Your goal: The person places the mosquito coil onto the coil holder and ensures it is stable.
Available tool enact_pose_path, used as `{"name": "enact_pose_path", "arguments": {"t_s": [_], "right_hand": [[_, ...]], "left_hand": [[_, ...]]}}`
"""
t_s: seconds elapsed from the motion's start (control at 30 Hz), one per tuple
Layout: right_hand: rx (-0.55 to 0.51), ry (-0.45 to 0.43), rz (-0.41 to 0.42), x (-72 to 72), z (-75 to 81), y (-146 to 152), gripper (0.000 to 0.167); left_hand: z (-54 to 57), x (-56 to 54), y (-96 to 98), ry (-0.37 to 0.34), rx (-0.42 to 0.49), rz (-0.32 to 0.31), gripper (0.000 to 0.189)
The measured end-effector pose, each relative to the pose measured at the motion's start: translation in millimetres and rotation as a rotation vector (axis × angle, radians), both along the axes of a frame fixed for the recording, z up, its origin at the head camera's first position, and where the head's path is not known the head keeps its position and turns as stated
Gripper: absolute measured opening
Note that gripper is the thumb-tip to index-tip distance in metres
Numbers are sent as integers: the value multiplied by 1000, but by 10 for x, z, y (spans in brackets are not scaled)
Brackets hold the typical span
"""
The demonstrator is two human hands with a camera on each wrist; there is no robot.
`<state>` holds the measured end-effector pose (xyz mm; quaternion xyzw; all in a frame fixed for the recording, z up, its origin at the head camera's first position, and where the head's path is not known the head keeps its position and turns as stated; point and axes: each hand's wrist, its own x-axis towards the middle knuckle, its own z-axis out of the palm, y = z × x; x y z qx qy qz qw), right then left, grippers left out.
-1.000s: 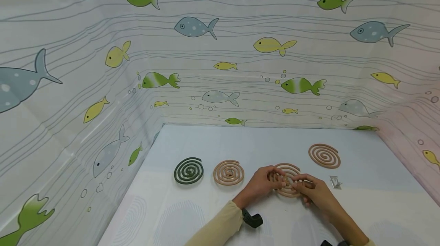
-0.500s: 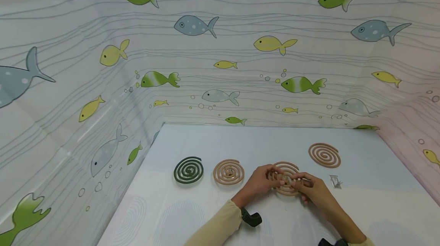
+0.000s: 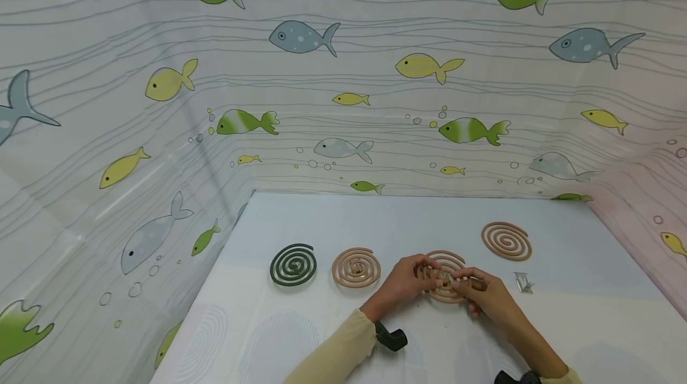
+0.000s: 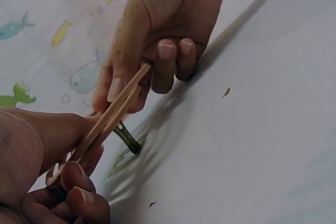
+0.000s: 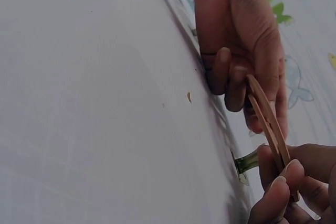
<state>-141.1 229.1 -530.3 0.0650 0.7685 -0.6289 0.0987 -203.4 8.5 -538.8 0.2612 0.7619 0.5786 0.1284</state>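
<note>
Both hands pinch a brown mosquito coil (image 5: 273, 129) from opposite sides, low over the white table. My left hand (image 3: 402, 281) has its thumb and fingers on the coil's left part in the head view. On the right part are the thumb and fingertips of my right hand (image 3: 487, 297). Under the coil, the left wrist view shows a small metal coil stand (image 4: 128, 138), its narrow upright rising from a flat foot at the tabletop. Seen edge-on in both wrist views, the coil's rings are slightly spread apart. Fingers cover part of its middle in the head view.
Left of the hands lie a dark green coil (image 3: 293, 265) and another brown coil (image 3: 356, 268), each with something metallic at its centre. A third brown coil (image 3: 507, 241) lies at the back right, with a loose metal stand (image 3: 523, 283) in front of it. Fish-printed sheeting (image 3: 343, 121) encloses the table.
The head view has shifted slightly. Both hands keep their hold on the brown mosquito coil, with only tiny finger movements.
</note>
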Motion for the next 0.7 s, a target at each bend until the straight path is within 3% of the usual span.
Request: {"name": "enact_pose_path", "arguments": {"t_s": [0.5, 0.7], "right_hand": [[-38, -18, -15, 5, 18, -9, 47], [-28, -15, -28, -1, -1, 9, 49]], "left_hand": [[-23, -1, -21, -36, 48, 49, 27], [-1, 10, -33, -73, 89, 11, 28]]}}
